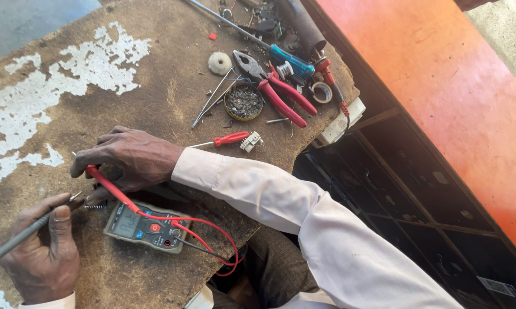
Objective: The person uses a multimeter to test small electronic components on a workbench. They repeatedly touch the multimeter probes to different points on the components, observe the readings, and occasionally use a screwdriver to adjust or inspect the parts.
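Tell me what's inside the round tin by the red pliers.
The round tin holds a heap of small grey-brown bits, too fine to identify. The heap covers the tin's bottom.

Bare hands (133, 157), long white shirt sleeves (303, 217)

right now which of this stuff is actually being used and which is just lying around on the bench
In use:
- red probe in the right hand
- black probe in the left hand
- grey multimeter with its red lead
- small part at the probe tips

Lying about:
- red-handled pliers
- small red screwdriver
- blue-handled screwdriver
- round tin of scraps
- tape roll
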